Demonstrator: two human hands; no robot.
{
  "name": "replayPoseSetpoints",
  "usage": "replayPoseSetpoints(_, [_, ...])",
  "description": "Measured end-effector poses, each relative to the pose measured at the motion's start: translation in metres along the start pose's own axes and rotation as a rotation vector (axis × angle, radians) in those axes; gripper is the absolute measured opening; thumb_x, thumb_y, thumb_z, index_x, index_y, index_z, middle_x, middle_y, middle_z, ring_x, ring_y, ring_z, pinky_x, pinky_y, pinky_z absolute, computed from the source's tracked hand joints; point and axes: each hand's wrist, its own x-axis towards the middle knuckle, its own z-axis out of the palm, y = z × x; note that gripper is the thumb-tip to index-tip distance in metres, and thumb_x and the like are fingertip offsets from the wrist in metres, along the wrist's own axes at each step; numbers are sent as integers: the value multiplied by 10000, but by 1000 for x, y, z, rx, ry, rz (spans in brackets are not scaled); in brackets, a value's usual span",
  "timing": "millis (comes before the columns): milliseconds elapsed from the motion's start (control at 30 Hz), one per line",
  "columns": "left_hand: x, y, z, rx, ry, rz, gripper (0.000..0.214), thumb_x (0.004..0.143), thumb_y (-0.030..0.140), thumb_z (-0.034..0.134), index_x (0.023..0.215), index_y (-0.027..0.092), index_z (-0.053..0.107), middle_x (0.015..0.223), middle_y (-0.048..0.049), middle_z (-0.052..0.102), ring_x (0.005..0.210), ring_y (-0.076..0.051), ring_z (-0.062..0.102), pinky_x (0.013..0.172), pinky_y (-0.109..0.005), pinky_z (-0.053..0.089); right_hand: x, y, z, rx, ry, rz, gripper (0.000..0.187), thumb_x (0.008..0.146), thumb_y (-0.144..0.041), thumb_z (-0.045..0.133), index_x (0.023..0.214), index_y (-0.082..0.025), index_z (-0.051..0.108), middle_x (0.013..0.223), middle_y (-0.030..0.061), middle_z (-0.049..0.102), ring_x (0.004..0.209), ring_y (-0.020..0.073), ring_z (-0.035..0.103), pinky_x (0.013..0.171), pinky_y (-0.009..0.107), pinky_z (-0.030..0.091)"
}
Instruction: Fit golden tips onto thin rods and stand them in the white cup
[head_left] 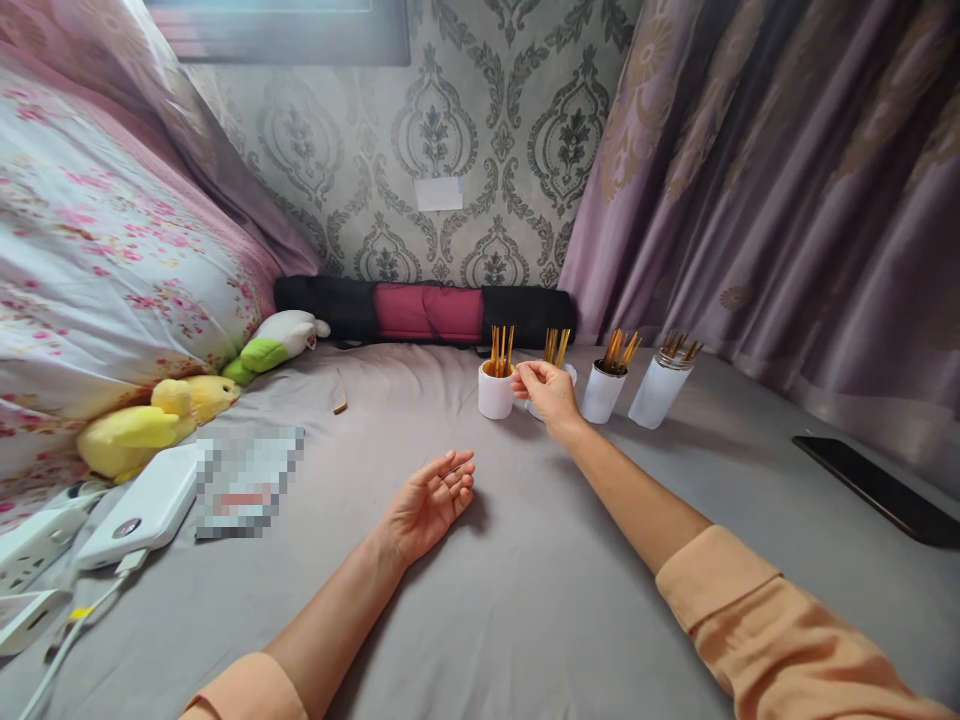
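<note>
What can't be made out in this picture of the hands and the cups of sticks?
All in the head view:
1. Second cup: mostly hidden behind the right hand; whether its fingers pinch a stick cannot be told.
2. Flat item beside the power bank: pixelated blur.
3. Dark slab: cut off by the right edge.
4. Sticks: too small to identify.

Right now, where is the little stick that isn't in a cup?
The stick lies alone on the grey sheet, left of the leftmost cup and right of the green and white soft toy.
</note>
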Motion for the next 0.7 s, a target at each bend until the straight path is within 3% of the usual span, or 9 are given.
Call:
replayPoseSetpoints(333, [-1,-1,1,0,17,11,210,730,171,588,908,60,583,797,-81,564,650,-92,542,595,-192,481,-36,28,23,30,-29,237,170,766,-264,481,761,-121,573,649,24,583,500,73,554,450,188,465])
replayPoseSetpoints(700, [-1,-1,0,6,9,28,194,733,171,585,888,55,589,798,-80,571,661,-93,549,606,-188,477,-51,52,25,-41,-54,277,191,761,-284,462,745,-123,562,642,25,577,478,70,535,409,173,418])
